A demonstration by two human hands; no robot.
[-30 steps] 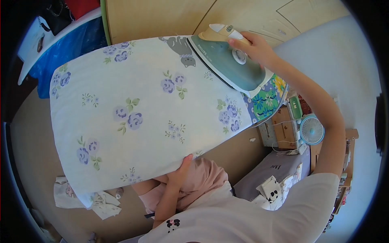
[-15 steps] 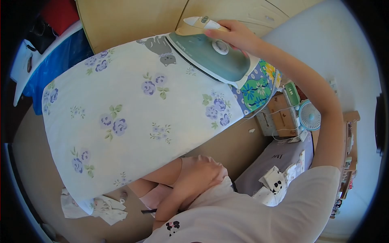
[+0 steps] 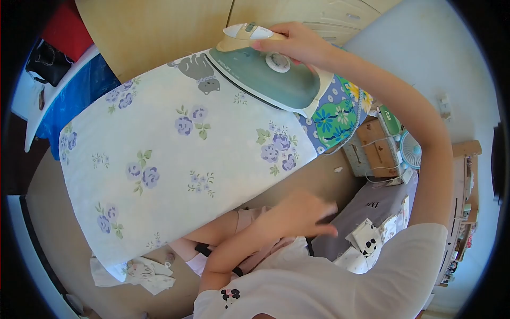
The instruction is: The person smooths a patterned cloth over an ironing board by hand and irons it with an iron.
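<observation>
My right hand (image 3: pixel 304 43) is wrapped round the cream handle of a teal and white Philips steam iron (image 3: pixel 268 80). The iron sits near the far right part of an ironing board (image 3: pixel 133 207), whose white cover has purple flowers and a grey cat print. Under the iron's heel end shows a blue and green flowered fabric (image 3: pixel 332 117), with the grey cord running along it. Over my lap, my left hand (image 3: pixel 308 212) is raised, fingers and thumb apart, with nothing in it. It is just below the board's near edge and not touching it.
White folded cloth with a panda print (image 3: pixel 366 239) lies on a grey bed-like surface at right. Behind it are a small fan (image 3: pixel 410 150), a green clock (image 3: pixel 389 119) and drawers (image 3: pixel 378 146). White cloths (image 3: pixel 151 274) lie on the floor. Wooden cabinets (image 3: pixel 159 26) stand behind the board.
My left hand has lifted from my lap and moved right, its fingers spreading apart. My right hand remains on the iron. The view has shifted slightly.
</observation>
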